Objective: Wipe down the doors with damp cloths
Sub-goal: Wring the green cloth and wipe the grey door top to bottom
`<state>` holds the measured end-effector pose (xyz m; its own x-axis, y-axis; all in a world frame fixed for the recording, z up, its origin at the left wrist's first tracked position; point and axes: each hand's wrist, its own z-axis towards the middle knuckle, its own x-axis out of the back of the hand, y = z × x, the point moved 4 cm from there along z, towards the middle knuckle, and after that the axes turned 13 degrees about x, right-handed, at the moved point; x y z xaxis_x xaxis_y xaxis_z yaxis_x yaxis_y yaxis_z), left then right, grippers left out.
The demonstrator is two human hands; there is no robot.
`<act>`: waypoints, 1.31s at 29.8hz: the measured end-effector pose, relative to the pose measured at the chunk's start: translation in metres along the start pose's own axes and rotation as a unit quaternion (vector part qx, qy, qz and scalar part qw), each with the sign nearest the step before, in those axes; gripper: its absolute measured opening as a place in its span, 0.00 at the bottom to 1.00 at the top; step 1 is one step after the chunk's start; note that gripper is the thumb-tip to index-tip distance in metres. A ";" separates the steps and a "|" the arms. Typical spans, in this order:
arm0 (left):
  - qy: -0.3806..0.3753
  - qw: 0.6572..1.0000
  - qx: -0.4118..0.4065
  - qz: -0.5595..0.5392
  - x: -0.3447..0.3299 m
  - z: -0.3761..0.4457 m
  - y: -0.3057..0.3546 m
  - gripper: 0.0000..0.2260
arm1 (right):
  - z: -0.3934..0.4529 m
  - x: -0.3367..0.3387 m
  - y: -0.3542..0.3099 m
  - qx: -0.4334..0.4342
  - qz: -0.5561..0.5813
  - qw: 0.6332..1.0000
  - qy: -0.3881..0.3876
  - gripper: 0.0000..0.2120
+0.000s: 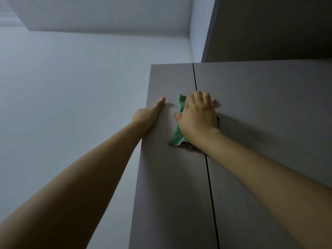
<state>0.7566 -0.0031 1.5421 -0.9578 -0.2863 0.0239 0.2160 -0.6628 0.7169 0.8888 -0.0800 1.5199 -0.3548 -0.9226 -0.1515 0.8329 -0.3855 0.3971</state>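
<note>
Two tall grey cabinet doors meet at a dark vertical gap: the left door (167, 186) and the right door (265, 97). A green cloth (177, 135) with a pink edge lies flat against the doors across that gap, high up. My right hand (196, 117) presses on the cloth with the fingers curled over its top. My left hand (148, 116) holds the left door's outer edge, thumb flat on the front and the fingers hidden behind the edge.
A pale wall (71, 105) fills the left side and runs up to a ceiling step (100, 17). A darker cabinet panel (269, 27) juts out above the doors at the upper right.
</note>
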 end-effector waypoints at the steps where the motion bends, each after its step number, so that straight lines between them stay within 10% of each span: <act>1: 0.006 1.000 -0.002 0.005 0.000 -0.001 0.000 0.37 | 0.000 -0.002 0.000 -0.001 0.000 1.000 -0.011 0.28; 6: 0.010 1.000 0.002 -0.002 0.002 -0.001 0.000 0.33 | 0.000 -0.026 0.011 -0.046 0.184 0.981 -0.028 0.30; 16: 0.032 0.999 0.003 0.018 0.000 0.004 -0.005 0.35 | 0.077 -0.049 0.039 0.051 0.160 0.986 -0.018 0.26; 21: 0.039 0.999 -0.005 0.018 -0.002 0.006 -0.009 0.36 | 0.081 -0.057 0.105 -0.087 0.135 0.986 -0.049 0.26; 27: 0.053 0.998 -0.011 0.021 -0.003 0.012 -0.009 0.38 | 0.080 -0.058 0.070 0.093 0.143 0.985 -0.024 0.26; 31: 0.050 0.998 -0.019 0.011 -0.001 0.011 -0.010 0.41 | 0.094 -0.054 0.102 -0.063 0.151 0.986 -0.038 0.26; 36: 0.041 0.999 -0.014 0.011 -0.002 0.009 -0.009 0.42 | 0.050 -0.049 0.041 0.160 0.159 0.974 0.003 0.27; 39: 0.049 0.999 -0.012 0.014 -0.001 0.009 -0.010 0.42 | 0.051 -0.051 0.075 0.134 0.138 0.981 -0.010 0.25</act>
<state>0.7535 0.0104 1.5411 -0.9286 -0.3701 -0.0255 0.2475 -0.6692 0.7007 0.9477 -0.0615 1.6033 -0.1416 -0.9898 0.0129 0.7580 -0.1000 0.6445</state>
